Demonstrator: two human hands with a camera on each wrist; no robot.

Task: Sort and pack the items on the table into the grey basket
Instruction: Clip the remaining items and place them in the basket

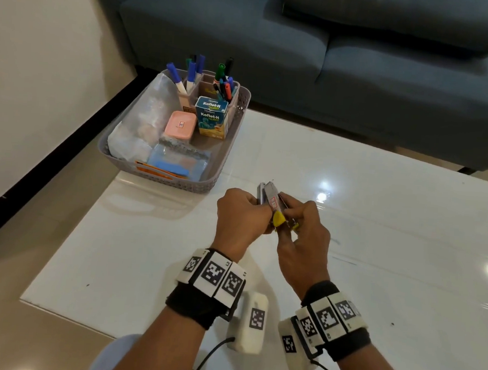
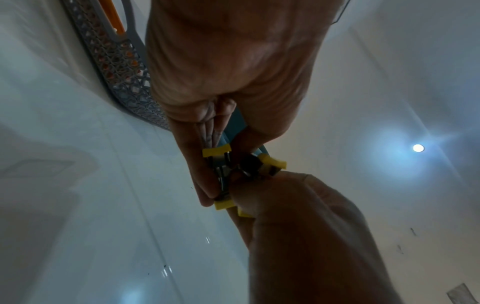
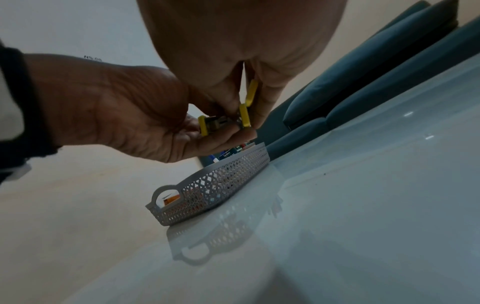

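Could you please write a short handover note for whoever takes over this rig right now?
Left hand and right hand: both hold a grey stapler with yellow parts, raised above the white table; it looks hinged open, though that is unclear.
Grey basket stands at the table's far left corner.
Done: already in the basket are markers, a Koflet-H box, a pink case and plastic packets.
Left: close the stapler if it is open and put it in the basket; nothing else shows on the table.

Stapler [image 1: 273, 204] largely covered by both hands, sticker print unreadable, basket [image 2: 124, 67] cut off at left-wrist frame edge
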